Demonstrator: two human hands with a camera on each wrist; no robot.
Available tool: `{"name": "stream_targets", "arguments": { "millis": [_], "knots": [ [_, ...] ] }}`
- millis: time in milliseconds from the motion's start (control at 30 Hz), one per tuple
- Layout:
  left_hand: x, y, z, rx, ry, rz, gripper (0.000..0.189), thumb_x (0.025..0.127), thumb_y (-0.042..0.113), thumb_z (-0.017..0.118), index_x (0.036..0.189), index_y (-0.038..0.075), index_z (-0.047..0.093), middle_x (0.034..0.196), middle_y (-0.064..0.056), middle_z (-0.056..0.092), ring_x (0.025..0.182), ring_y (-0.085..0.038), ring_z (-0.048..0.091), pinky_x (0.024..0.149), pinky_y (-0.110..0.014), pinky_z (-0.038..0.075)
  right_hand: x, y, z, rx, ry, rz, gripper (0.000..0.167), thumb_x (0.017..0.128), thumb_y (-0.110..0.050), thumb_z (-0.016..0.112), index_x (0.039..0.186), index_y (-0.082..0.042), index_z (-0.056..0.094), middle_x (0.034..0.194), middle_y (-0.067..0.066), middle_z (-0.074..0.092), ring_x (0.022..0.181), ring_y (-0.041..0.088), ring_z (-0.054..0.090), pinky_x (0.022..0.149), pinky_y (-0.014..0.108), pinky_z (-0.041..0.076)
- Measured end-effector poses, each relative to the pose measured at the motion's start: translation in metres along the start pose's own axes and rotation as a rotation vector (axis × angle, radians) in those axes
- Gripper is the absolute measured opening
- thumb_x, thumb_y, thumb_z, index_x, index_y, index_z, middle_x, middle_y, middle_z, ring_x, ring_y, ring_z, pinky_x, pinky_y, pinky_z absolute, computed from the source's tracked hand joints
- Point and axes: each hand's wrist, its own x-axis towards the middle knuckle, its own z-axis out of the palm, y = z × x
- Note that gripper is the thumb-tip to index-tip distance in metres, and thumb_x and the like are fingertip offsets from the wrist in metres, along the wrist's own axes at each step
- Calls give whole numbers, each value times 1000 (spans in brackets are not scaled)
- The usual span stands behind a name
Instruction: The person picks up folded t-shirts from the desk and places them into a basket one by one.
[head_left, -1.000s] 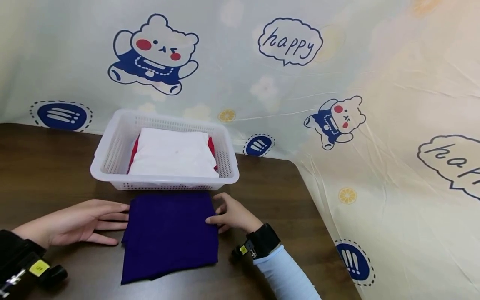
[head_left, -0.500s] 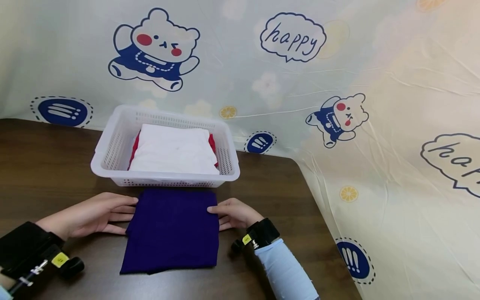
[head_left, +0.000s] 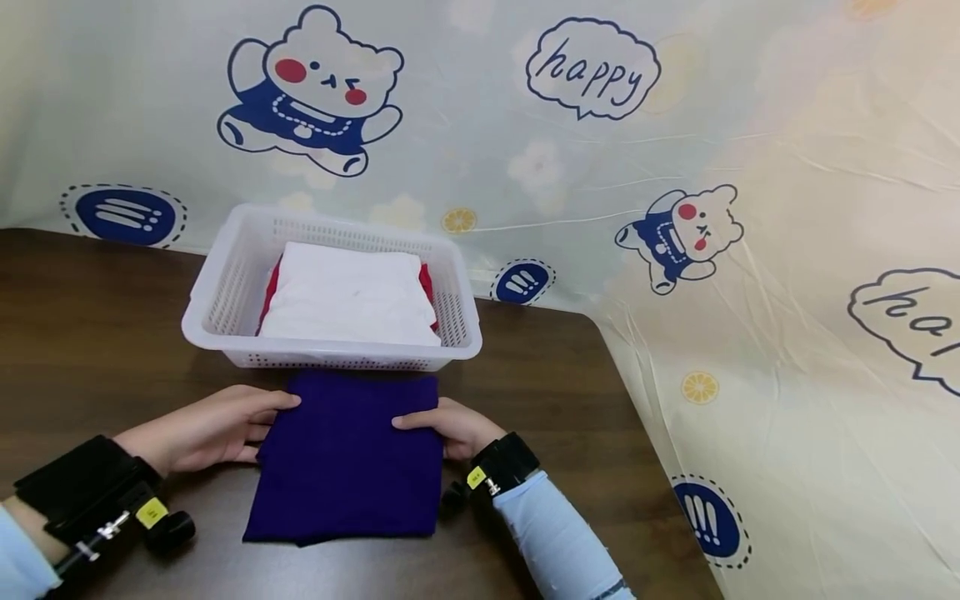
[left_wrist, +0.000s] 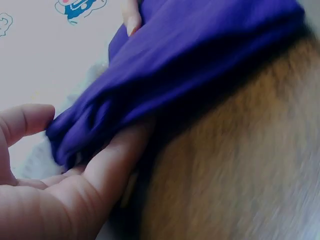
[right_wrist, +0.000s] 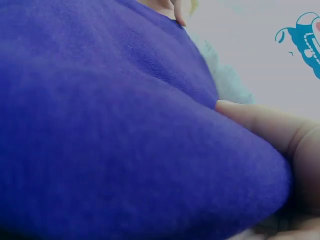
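A folded dark blue garment lies in front of the basket on the table. My left hand grips its left edge, thumb on top and fingers under the cloth. On the other side, my right hand holds the right edge, its thumb flat on top and its fingers mostly hidden beneath. In the left wrist view the layered edge of the garment sits between thumb and fingers, lifted off the wood. The right wrist view is mostly filled by the bulging fabric.
Directly behind the garment stands a white perforated plastic basket. Inside it a folded white cloth lies on a red one. The brown table meets a printed bear-pattern sheet at the back and right.
My left hand has moved right onto the garment's edge and taken hold of it. The right thumb has slid further in over the top, with the fingers going underneath.
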Motion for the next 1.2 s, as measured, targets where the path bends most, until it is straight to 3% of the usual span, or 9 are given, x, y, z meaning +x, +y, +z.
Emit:
{"name": "stream_targets", "arguments": {
  "millis": [267,667,800,1000,1200],
  "knots": [
    [9,-3,18,7,-5,24,60,107,34,50,150,-2,30,124,-10,68,112,-25,66,94,-44,55,13,-1,9,58,-79,10,30,101,-3,55,131,-8,58,112,4,70,98,15,70,79,30,60],
    [14,-10,13,-114,22,-16,31,106,31,52,130,12,54,114,-6,73,105,-24,70,91,-43,57,19,0,11,62,-79,2,28,101,1,54,127,-7,58,109,2,69,94,14,70,76,30,61],
    [15,-11,11,-99,39,-30,40,105,31,53,137,8,47,115,-5,72,106,-24,69,92,-43,57,20,1,11,53,-74,-4,28,101,1,55,127,-7,58,108,2,69,93,14,71,75,29,61],
    [13,-9,7,1,74,-54,69,104,35,54,154,-1,22,119,-6,70,108,-23,67,93,-42,55,21,2,11,46,-65,-12,29,100,0,56,129,-5,59,109,3,70,94,14,71,78,31,61],
    [11,-7,3,53,94,-46,75,104,37,53,156,-5,16,119,-6,70,107,-21,67,91,-42,55,20,1,11,42,-49,-11,27,100,-2,57,128,-5,59,107,3,70,92,14,71,76,30,61]
  ]
}}
